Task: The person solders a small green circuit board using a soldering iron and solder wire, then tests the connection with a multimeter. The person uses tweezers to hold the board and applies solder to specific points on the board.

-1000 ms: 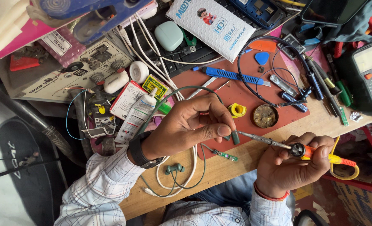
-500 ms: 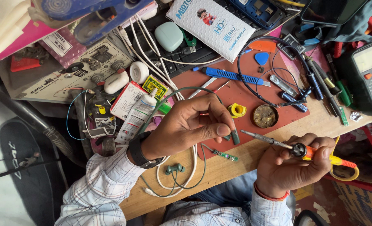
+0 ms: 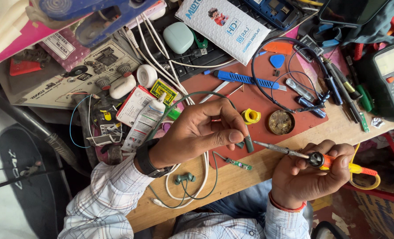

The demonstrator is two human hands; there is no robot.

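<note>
From the head camera: the left hand (image 3: 197,132) pinches a small dark-green earphone module (image 3: 248,144) between thumb and forefinger, just beside the red mat (image 3: 250,95). It looks light and fragile. The right hand (image 3: 312,177), fingers curled tight, grips the soldering iron (image 3: 321,159).

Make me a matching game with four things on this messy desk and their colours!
Things:
1. small solder reel
2. oval earbud case
3. guitar-pick-shaped plastic opener
4. work mat

Colours:
A. blue
B. reddish brown
C. yellow
D. mint green

Pairs: 1-C, 2-D, 3-A, 4-B
</note>
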